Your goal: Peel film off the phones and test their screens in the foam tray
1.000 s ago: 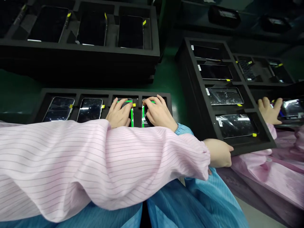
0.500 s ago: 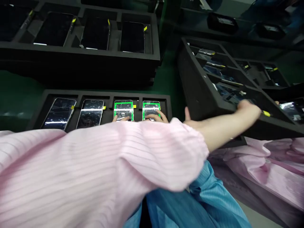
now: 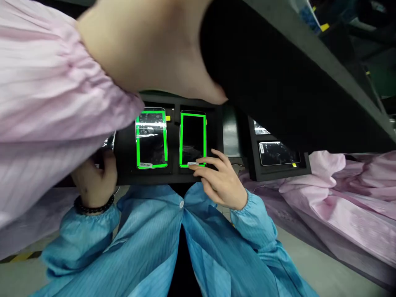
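Note:
In front of me lies a black foam tray point(image 3: 173, 178) with phones in its slots. Two phones show a bright green border: the right one point(image 3: 193, 136) has a dark screen, and the phone beside it point(image 3: 151, 150) catches a ceiling reflection. My right hand point(image 3: 221, 179), fingers spread, rests its fingertips at the lower end of the right phone, by a small white label. My left hand point(image 3: 95, 177), with a dark bead bracelet, is at another phone point(image 3: 109, 142) on the left. A pink sleeve hides most of that phone and my left fingers.
A co-worker's arm in a pink sleeve point(image 3: 62, 90) reaches across above my tray, its hand point(image 3: 161, 49) gripping a large black foam tray point(image 3: 278, 90). Lower right, another tray point(image 3: 256, 171) holds phones point(image 3: 278, 153). A second pink garment point(image 3: 340, 185) is at right.
My view has tipped down, revealing both my hands. The co-worker's arm now passes higher in view, and the large tray has come in held, over the right side. The right phone's reflection is gone.

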Action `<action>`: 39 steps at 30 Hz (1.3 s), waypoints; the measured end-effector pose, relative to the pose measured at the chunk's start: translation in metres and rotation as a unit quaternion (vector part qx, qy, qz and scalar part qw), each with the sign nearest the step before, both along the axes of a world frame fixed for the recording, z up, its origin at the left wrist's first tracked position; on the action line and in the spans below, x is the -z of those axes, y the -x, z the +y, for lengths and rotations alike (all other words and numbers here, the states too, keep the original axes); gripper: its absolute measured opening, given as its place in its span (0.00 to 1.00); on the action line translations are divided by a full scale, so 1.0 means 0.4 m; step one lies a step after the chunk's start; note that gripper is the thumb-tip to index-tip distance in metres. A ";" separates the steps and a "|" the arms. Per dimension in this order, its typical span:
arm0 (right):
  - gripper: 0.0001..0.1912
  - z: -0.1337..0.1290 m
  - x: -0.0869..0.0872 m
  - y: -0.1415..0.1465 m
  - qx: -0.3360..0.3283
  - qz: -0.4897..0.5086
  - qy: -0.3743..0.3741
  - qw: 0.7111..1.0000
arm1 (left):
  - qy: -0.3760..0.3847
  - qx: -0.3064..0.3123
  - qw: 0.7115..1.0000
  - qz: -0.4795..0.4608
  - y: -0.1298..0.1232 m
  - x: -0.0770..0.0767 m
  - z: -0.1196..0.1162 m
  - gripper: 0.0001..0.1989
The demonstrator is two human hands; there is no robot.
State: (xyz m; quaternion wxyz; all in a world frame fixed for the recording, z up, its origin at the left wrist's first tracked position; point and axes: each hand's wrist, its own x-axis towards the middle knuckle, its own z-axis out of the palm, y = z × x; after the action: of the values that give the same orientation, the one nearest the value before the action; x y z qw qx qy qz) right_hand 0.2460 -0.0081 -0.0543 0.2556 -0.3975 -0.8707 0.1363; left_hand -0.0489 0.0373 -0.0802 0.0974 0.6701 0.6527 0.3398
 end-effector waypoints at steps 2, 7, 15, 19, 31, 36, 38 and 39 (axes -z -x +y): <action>0.14 0.000 0.019 0.019 -0.020 -0.013 0.003 1.000 | -0.051 -0.038 0.998 0.009 0.036 0.032 -0.031 0.16; 0.16 0.018 0.045 0.049 -0.037 -0.041 0.005 0.998 | -0.114 -0.015 0.993 0.020 0.030 0.045 -0.022 0.15; 0.15 -0.002 0.011 -0.002 -0.013 -0.013 -0.002 1.000 | -0.123 -0.043 0.991 0.024 0.020 0.037 -0.022 0.15; 0.15 -0.019 -0.013 -0.057 0.060 -0.043 -0.014 0.997 | -0.134 -0.051 0.990 0.007 0.016 0.045 -0.019 0.17; 0.18 -0.023 -0.006 -0.079 0.050 -0.096 -0.024 0.994 | -0.153 -0.050 0.987 -0.029 0.023 0.053 -0.019 0.20; 0.18 -0.018 -0.010 -0.076 0.049 -0.075 -0.015 0.996 | -0.146 -0.061 0.987 -0.032 0.022 0.051 -0.021 0.16; 0.17 -0.018 -0.005 -0.071 0.026 -0.081 -0.013 0.996 | -0.146 -0.060 0.987 -0.028 0.023 0.053 -0.021 0.16; 0.17 -0.018 -0.002 -0.070 0.018 -0.086 -0.014 0.996 | -0.144 -0.061 0.988 -0.023 0.024 0.053 -0.021 0.16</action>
State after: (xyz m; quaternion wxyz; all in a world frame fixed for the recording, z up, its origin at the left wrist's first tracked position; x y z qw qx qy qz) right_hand 0.2741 -0.0153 -0.0537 0.1880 -0.4198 -0.8839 0.0845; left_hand -0.0584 0.0288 -0.1015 -0.0057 0.6283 0.6343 0.4505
